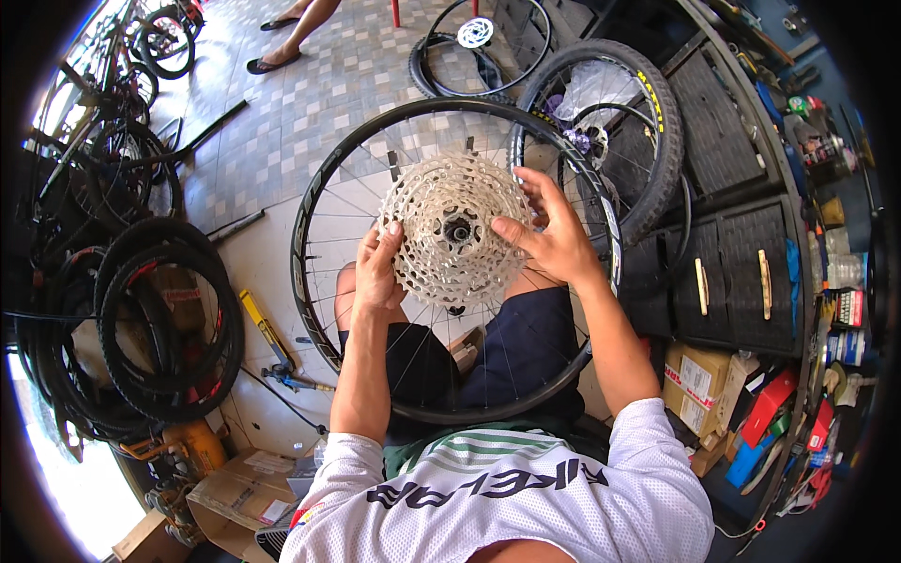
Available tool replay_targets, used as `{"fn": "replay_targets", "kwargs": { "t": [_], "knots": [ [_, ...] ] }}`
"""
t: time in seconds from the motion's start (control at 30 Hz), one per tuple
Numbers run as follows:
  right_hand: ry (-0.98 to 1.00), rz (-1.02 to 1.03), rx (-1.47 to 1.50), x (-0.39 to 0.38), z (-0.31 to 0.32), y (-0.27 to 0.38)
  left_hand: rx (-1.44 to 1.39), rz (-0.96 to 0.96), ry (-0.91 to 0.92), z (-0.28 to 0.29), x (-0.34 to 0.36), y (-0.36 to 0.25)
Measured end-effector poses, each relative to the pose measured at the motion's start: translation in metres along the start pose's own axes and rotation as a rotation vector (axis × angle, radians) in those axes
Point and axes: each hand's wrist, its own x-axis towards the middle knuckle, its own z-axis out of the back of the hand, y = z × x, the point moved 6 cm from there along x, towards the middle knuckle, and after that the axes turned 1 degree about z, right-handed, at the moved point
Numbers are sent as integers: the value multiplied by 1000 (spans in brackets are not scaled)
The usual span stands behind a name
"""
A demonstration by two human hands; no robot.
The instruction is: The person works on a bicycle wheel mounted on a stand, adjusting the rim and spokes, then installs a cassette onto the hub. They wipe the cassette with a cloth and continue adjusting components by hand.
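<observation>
A large silver bicycle cassette [441, 267] sits over the hub at the centre of a black-rimmed wheel [375, 129], which lies across my lap. My left hand [377, 270] holds the cassette at its left edge, the thumb on the sprocket faces and the fingers bent behind. My right hand [552, 230] grips the right side, its thumb reaching in toward the dark centre and its fingers curled about the outer edge. Dark lockring-like parts and the axle end [457, 229] show in the middle. Whether the cassette is fully seated on the hub is hidden.
Several tyres [169, 319] hang at the left, near parked bikes. A yellow-handled tool [266, 326] and a blue tool [298, 380] lie on the floor. Another tyred wheel [648, 188] leans against the dark cabinet [741, 272] at right. Boxes [699, 375] stand below; a person's legs [305, 33] appear far off.
</observation>
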Motion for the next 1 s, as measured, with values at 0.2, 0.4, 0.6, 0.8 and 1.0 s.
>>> {"fn": "replay_targets", "kwargs": {
  "t": [0.2, 0.4, 0.6, 0.8, 1.0],
  "knots": [
    [-62, 42, -78, -3, -11, -9, -36, 2, 2, -2, 0, 7],
    [-78, 333, -575, -15, -24, 46, -28, 6, -25, -12, -4, 4],
    [-117, 317, -486, -7, -26, 43, 17, 23, -18, -10, -3, 6],
    [-144, 32, 351, 4, 0, 1, -20, 6, -45, -3, -2, 7],
    [-197, -203, 879, 1, 41, -31, -18, 7, -60, 3, 0, 9]
  ]
}}
